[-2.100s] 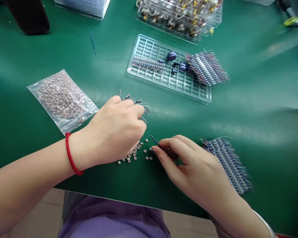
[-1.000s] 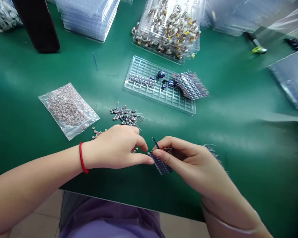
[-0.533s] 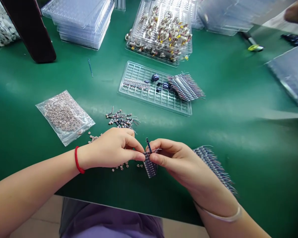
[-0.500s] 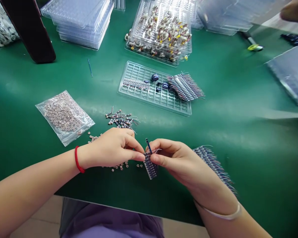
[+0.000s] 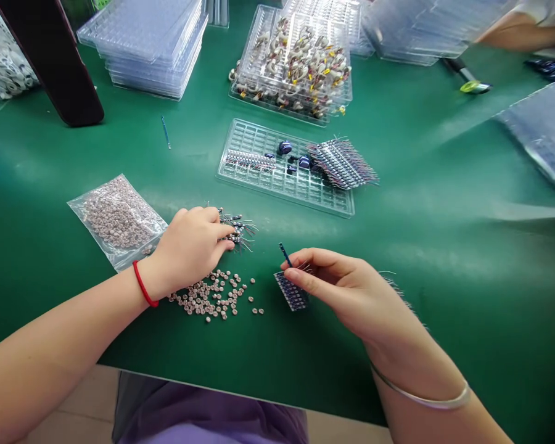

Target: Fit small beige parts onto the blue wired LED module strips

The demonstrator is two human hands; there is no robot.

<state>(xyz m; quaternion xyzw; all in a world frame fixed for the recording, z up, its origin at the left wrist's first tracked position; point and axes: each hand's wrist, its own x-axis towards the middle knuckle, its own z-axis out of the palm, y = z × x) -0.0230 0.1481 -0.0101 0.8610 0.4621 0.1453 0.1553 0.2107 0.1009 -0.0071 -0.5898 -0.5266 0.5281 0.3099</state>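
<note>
My right hand (image 5: 328, 277) pinches a panel of small circuit boards (image 5: 293, 293) between thumb and fingers, with thin wires showing at its upper edge. A narrow blue strip (image 5: 284, 254) stands up from the same grip. My left hand (image 5: 192, 246) reaches over a pile of small wired components (image 5: 245, 231). Its thumb and forefinger are a little apart at the pile, while its other fingers are curled. Below that hand lie scattered small round beige parts (image 5: 213, 296). A wired board panel (image 5: 395, 290) is partly hidden behind my right hand.
A zip bag of round parts (image 5: 120, 216) lies at left. Farther back are a clear tray (image 5: 259, 179) with a wired panel (image 5: 345, 163), a loaded tray stack (image 5: 300, 68), empty trays (image 5: 143, 49) and a dark upright slab (image 5: 55, 61). Another person's arm (image 5: 522, 34) shows at top right.
My left hand has left the board panel and moved up and left to the component pile. My right hand has shifted slightly right with the panel.
</note>
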